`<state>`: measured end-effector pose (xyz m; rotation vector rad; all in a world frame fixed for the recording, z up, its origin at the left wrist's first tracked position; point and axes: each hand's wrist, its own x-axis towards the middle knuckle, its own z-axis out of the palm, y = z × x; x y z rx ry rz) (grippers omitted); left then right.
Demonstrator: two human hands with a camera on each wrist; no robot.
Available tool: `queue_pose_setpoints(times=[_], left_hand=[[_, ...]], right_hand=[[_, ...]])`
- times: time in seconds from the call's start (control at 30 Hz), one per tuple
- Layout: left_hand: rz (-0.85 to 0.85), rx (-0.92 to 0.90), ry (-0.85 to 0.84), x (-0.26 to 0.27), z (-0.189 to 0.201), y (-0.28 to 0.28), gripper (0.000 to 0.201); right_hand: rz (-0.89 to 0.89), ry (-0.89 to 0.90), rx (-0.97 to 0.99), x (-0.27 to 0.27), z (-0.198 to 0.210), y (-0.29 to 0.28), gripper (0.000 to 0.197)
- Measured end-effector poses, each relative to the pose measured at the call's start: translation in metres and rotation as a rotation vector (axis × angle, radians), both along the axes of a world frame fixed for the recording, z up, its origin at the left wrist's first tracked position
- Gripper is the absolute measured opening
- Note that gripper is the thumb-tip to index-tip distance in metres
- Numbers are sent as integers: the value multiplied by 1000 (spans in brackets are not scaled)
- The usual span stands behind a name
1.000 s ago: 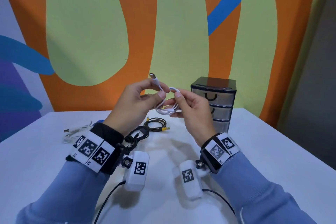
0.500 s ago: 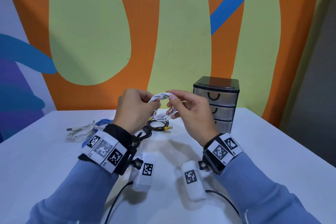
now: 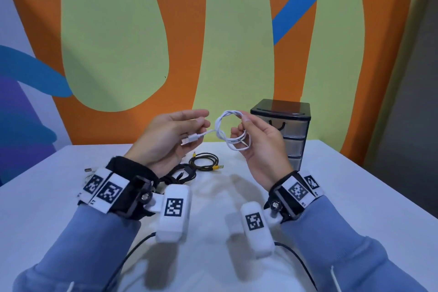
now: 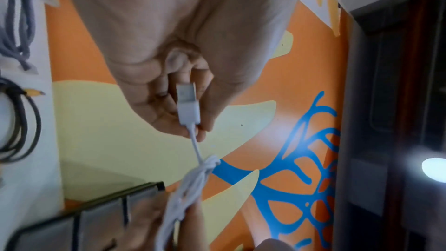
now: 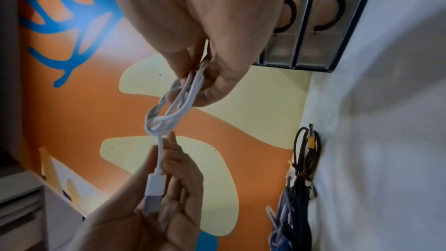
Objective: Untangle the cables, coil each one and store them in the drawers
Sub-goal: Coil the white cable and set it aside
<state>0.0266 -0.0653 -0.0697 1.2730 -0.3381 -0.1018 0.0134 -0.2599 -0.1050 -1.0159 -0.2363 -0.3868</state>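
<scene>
A white USB cable (image 3: 231, 131) is held in the air above the table, wound into a small coil with its end wrapped round the loops. My right hand (image 3: 241, 122) pinches the coil (image 5: 173, 108) at its right side between thumb and fingers. My left hand (image 3: 201, 125) pinches the cable just beside its USB plug (image 3: 192, 137), a short straight stretch left of the coil. The plug (image 4: 188, 106) lies across my left fingers. The drawer unit (image 3: 282, 130), black-topped with three clear drawers, stands behind my right hand, all drawers closed.
On the white table (image 3: 343, 197) a coiled black cable with yellow plugs (image 3: 205, 163) lies under my hands. A black cable tangle (image 3: 180, 174) sits by my left wrist, and a white cable's plug (image 3: 88, 170) shows further left. Blue and grey cables (image 5: 289, 217) lie beside them.
My hands, close together on the coil before, have moved apart. The left hand has drawn the plug end out to the left while the right keeps the coil.
</scene>
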Motion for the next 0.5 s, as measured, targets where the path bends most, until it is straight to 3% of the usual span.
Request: queue_pose_setpoints(times=[0.1, 0.23, 0.5], left_hand=[[15, 132, -41, -2, -2, -3, 24], [-78, 308, -62, -4, -8, -7, 41], [161, 287, -236, 2, -18, -15, 22]], right_hand=[[-73, -9, -39, 2, -2, -1, 22], [-137, -27, -132, 2, -5, 6, 21], [-67, 78, -120, -2, -3, 9, 34]])
